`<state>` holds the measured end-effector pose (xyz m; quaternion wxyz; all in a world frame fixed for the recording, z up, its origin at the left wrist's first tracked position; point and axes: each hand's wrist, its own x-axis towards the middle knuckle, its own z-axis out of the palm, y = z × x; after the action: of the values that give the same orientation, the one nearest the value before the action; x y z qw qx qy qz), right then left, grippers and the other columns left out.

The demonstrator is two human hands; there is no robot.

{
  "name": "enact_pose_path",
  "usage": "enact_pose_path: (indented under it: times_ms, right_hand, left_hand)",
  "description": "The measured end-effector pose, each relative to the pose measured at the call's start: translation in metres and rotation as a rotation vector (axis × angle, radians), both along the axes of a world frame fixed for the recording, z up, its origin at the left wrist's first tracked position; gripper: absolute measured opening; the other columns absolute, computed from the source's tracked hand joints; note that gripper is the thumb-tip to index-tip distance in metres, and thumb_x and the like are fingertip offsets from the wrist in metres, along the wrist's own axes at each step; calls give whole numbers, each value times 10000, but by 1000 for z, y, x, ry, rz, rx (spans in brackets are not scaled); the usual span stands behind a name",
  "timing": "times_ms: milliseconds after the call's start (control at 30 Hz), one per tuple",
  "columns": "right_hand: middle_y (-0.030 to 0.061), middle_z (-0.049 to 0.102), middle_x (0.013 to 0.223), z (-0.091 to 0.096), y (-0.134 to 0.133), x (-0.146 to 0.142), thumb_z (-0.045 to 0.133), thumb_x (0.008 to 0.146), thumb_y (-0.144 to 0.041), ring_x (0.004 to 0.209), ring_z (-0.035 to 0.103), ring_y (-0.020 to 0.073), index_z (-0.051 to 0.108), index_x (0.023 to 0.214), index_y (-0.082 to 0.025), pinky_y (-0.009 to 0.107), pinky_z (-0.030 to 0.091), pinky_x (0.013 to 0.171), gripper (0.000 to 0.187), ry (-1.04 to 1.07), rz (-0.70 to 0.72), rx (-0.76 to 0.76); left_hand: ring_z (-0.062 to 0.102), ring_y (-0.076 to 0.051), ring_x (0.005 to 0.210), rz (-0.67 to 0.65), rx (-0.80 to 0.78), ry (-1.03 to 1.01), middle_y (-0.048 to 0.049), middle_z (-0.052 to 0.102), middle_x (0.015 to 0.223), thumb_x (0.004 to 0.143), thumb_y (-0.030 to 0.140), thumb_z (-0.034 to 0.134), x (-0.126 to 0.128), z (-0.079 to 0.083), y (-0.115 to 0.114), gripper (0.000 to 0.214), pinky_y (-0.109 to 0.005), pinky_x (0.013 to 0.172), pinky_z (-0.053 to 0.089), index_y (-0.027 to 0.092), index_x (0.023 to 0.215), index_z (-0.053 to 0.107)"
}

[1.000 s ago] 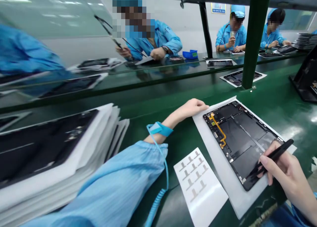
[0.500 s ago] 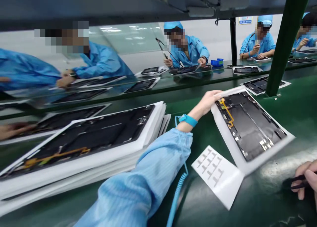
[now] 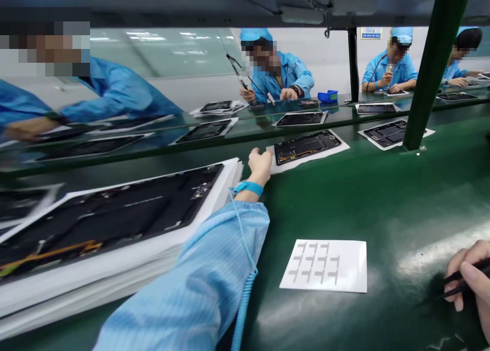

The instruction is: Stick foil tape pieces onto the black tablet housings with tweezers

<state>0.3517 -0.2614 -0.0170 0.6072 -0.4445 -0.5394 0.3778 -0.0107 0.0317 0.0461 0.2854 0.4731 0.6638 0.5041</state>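
Observation:
A tablet's open back with a black frame and an orange flex cable (image 3: 306,147) lies on a white sheet (image 3: 337,148) on the green bench. My left hand (image 3: 261,166) is at the sheet's left edge, fingertips close to it, and holds nothing. A blue wrist strap (image 3: 248,189) circles that wrist, with a coiled blue cord (image 3: 242,310) hanging from it. At the lower right edge my right hand (image 3: 470,274) is shut on black tweezers (image 3: 457,282). Nearest that hand lies a white sheet of grey T-shaped pieces (image 3: 324,266).
A tall stack of tablets on white sheets (image 3: 111,218) fills the left of the bench. Another tablet on a sheet (image 3: 390,134) sits by a green post (image 3: 432,70). Beyond a glass partition (image 3: 153,131), co-workers in blue work at tablets, near a blue box (image 3: 327,96).
The tablet on its white sheet has moved away from me across the bench, and my left hand has gone with it. My right hand stays at the lower right with the tweezers.

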Motion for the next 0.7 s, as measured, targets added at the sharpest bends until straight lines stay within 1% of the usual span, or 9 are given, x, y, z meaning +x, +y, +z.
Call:
enact_pose_path:
  times_ms: [100, 200, 267, 333, 433, 500, 533, 600, 700]
  right_hand:
    - [24, 618, 774, -1, -1, -4, 638, 958, -287, 572, 622, 147, 667, 809, -227, 190, 572, 522, 163, 11, 0, -6]
    - [18, 599, 735, 2, -3, -10, 599, 979, -352, 603, 605, 157, 642, 767, -228, 194, 553, 534, 249, 10, -51, -25]
    - [15, 584, 703, 10, -2, -9, 519, 1015, -407, 621, 591, 161, 629, 736, -225, 199, 535, 561, 350, -63, -85, -79]
    - [13, 587, 680, 22, 4, -2, 449, 1042, -428, 625, 596, 162, 632, 727, -221, 207, 520, 581, 420, -242, -56, -89]
    - [11, 609, 683, 40, 30, 12, 376, 1066, -410, 623, 621, 168, 598, 781, -214, 235, 511, 586, 411, -604, -20, 36]
    - [2, 590, 663, 46, 63, 14, 323, 1068, -373, 578, 601, 169, 523, 820, -212, 257, 493, 555, 357, -860, -49, 113]
    - [-8, 569, 646, 46, 83, 11, 343, 1059, -336, 540, 571, 165, 496, 818, -211, 267, 483, 544, 312, -936, -59, 108]
    - [-6, 571, 669, 40, 129, -1, 489, 1014, -242, 590, 580, 169, 515, 787, -189, 285, 500, 596, 235, -1047, -54, 76]
    - [36, 649, 943, 31, 198, -25, 630, 982, -237, 812, 646, 183, 625, 951, -133, 351, 556, 756, 109, -1181, -65, 35]
  left_hand:
    - [577, -267, 1172, -36, 29, 286, -110, 570, 1306, 993, 385, 547, 7, 16, -9, 352, -505, 1007, 455, 129, 1233, 580]
    - [557, -306, 1202, -198, 69, 515, -96, 573, 1323, 993, 412, 537, 33, 42, -23, 379, -527, 1043, 427, 118, 1224, 594]
    - [576, -302, 1191, -381, 75, 648, -89, 606, 1289, 971, 403, 582, 56, 54, -48, 359, -523, 1035, 450, 130, 1202, 614]
    - [612, -280, 1168, -591, 53, 781, -82, 661, 1234, 950, 357, 613, 73, 53, -92, 292, -507, 1046, 456, 139, 1136, 665]
    - [617, -344, 1187, -780, 43, 942, -126, 687, 1229, 881, 345, 615, 77, 26, -173, 344, -508, 1041, 474, 175, 1166, 706]
    - [552, -429, 1251, -863, 55, 1019, -167, 597, 1353, 883, 381, 580, 70, -3, -217, 439, -578, 974, 504, 192, 1272, 658]
    - [489, -428, 1313, -925, 108, 1141, -163, 497, 1452, 932, 397, 512, 67, -17, -232, 503, -569, 980, 503, 206, 1396, 548]
    - [359, -453, 1387, -910, 203, 1278, -145, 361, 1540, 973, 381, 460, 63, -42, -242, 552, -624, 1003, 457, 237, 1502, 391]
    - [233, -436, 1436, -1066, 339, 1229, -87, 228, 1598, 999, 439, 447, 64, -59, -226, 628, -629, 1037, 420, 324, 1559, 188]
